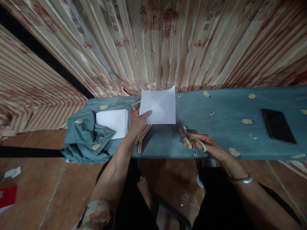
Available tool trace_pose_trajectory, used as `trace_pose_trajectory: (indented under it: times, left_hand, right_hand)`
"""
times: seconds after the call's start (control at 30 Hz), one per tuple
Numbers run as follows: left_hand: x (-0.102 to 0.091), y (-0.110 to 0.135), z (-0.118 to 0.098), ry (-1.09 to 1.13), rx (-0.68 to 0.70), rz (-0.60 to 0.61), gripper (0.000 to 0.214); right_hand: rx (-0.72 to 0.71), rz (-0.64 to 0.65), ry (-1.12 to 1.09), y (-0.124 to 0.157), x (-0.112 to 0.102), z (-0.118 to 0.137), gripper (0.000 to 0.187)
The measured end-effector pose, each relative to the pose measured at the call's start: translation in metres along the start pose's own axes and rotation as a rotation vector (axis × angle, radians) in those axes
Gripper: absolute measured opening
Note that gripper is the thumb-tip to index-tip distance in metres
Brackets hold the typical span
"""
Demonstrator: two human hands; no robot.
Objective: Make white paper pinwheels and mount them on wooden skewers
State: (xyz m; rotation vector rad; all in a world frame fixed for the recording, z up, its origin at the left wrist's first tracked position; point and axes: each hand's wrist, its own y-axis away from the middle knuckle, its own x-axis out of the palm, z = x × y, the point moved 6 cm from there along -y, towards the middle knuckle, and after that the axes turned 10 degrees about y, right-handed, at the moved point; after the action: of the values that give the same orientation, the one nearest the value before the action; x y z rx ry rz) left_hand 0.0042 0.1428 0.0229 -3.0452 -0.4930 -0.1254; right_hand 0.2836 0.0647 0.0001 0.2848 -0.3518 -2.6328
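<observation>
My left hand point(139, 120) pinches a white sheet of paper point(158, 105) at its lower left corner, thumb on top, holding it raised over the cloth-covered table. In my right hand point(203, 142) is a pair of scissors point(197, 143) with light green handles. Their blades point up and left, close to the lower right corner of the paper; whether they touch it I cannot tell. Below the paper, several thin brown sticks point(143, 134) lie on the table, partly hidden by the sheet and my left hand. A stack of white paper point(115, 119) lies left of my left wrist.
A blue-grey cloth with yellow pineapple prints point(227, 111) covers the long table and bunches up at its left end. A dark tablet or phone point(279, 126) lies at the right. Pleated curtains point(158, 48) hang behind. A red item point(7, 197) is on the tiled floor.
</observation>
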Motion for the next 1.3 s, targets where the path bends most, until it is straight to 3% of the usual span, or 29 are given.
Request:
trace_pose_trajectory:
  times: [0.4,0.87,1.3]
  left_hand:
    - [0.018,0.010,0.014,0.124,-0.054,0.096,0.025]
    - [0.018,0.007,0.021,0.110,-0.023,0.129,0.026]
    - [0.021,0.009,0.022,0.164,-0.095,0.167,0.030]
  right_hand:
    - [0.021,0.030,0.040,-0.004,0.005,-0.007,0.063]
    - [0.058,0.059,0.053,-0.003,0.008,-0.008,0.072]
    - [0.121,0.035,0.014,0.000,0.009,-0.010,0.065]
